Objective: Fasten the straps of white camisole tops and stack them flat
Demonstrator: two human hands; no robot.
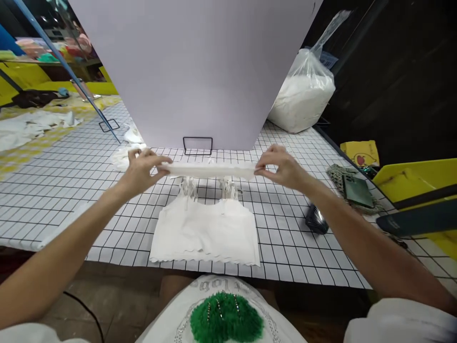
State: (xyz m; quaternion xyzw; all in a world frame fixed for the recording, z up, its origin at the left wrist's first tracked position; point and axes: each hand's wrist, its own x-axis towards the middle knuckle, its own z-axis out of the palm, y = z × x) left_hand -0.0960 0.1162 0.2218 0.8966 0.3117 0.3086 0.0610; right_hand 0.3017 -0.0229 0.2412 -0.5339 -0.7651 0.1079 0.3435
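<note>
A white camisole top (209, 231) lies flat on the checked table in front of me, its wavy hem toward my body and its gathered straps (189, 186) pointing away. Just beyond the straps, a long, narrow white strip (210, 170) is stretched level between my hands; whether it is folded cloth or thin plastic I cannot tell. My left hand (144, 169) pinches its left end between thumb and fingers. At the other end, my right hand (280, 166) has it in the same kind of pinch. Crumpled white cloth (124, 155) lies behind my left hand.
A large pale board (200, 66) stands at the back on a black wire stand (197, 146). Behind it on the right is a clear bag of white material (303, 93). A dark phone (358, 191) and a black object (316, 220) lie right. A blue pole (67, 69) slants at left.
</note>
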